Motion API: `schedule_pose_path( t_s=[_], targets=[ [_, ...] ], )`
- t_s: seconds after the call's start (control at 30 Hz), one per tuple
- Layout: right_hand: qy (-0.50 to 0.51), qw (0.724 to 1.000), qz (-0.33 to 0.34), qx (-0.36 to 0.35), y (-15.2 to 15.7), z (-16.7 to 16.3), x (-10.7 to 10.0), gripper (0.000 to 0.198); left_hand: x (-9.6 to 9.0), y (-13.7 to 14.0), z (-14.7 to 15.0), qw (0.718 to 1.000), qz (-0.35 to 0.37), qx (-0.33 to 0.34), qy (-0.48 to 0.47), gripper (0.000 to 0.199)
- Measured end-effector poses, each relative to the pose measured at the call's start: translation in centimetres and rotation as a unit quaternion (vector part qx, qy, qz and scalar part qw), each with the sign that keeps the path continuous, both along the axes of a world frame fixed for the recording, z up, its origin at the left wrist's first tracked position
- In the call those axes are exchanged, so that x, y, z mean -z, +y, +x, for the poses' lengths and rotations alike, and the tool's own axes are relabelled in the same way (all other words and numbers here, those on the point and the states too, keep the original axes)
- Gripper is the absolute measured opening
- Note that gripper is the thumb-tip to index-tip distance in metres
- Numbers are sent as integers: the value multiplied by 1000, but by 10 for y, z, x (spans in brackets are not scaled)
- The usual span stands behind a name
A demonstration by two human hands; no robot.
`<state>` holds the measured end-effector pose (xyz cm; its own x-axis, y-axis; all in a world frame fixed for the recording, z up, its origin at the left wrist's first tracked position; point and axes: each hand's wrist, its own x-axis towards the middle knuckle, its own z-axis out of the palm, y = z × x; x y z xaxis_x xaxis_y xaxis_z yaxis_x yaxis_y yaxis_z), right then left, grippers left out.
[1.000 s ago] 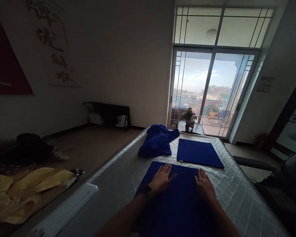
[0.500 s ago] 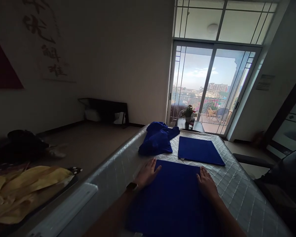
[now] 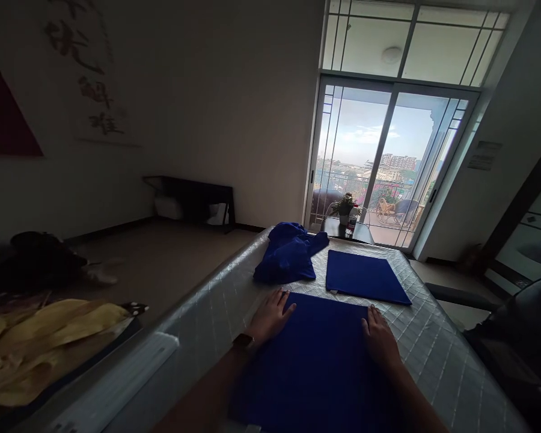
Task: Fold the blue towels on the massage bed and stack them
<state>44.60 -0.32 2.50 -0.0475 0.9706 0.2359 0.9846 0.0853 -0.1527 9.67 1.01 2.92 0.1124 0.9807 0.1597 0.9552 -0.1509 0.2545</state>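
A large blue cloth (image 3: pixel 320 355) lies flat on the quilted grey surface (image 3: pixel 428 349) in front of me. My left hand (image 3: pixel 268 316) rests flat at the cloth's far left corner, fingers spread, half on the quilt. My right hand (image 3: pixel 379 337) lies flat at its far right corner. Neither hand holds anything. Beyond them a smaller folded blue cloth (image 3: pixel 363 275) lies flat, and a crumpled pile of blue cloths (image 3: pixel 288 252) sits to its left.
A low dark bench (image 3: pixel 192 195) stands against the far wall. Glass sliding doors (image 3: pixel 379 162) open on a balcony, with a small table and potted plant (image 3: pixel 345 207) before them. Yellow fabric (image 3: pixel 40 340) lies at the left. A dark chair (image 3: pixel 514 331) stands at the right.
My hands have slid apart from the middle of the cloth to its far corners, the left one furthest. Over the last half second they hardly moved.
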Motion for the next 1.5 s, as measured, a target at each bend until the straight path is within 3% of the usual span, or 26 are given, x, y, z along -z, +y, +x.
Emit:
schedule_pose_path(
  t_s=[0.1, 0.2, 0.37, 0.7, 0.83, 1.07, 1.2, 1.27, 1.4, 1.5],
  targets=[
    [-9, 999, 33, -38, -1, -1, -2, 66, -1, -1, 1, 1000, 19, 4, 14, 80],
    [-6, 997, 14, -75, -1, -1, -1, 67, -3, -3, 3, 999, 27, 0, 20, 80],
    [10, 998, -47, -39, 2, 1, 3, 71, -4, -4, 4, 999, 29, 1, 17, 80],
    [25, 997, -64, -20, 3, 0, 2, 72, -1, -4, 2, 996, 77, 53, -13, 72],
    [32, 997, -70, -23, 0, -1, -1, 73, -2, -4, 1, 996, 39, 85, -6, 71],
    [33, 997, -72, -16, 0, -2, -1, 72, -16, 1, 7, 998, -2, 61, 34, 75],
    [32, 997, -68, -19, 0, -2, -2, 72, -31, -1, 54, 998, 60, 19, 18, 87],
    [31, 998, -60, -19, 0, -2, -1, 72, -34, -4, 96, 995, 76, 66, 3, 88],
    [3, 999, -35, -38, 1, 2, 8, 64, -24, -7, 187, 977, 85, 192, -34, 70],
    [-40, 997, -13, -71, 3, 7, 15, 63, -12, -2, 230, 958, 95, 254, -94, 64]
  ],
)
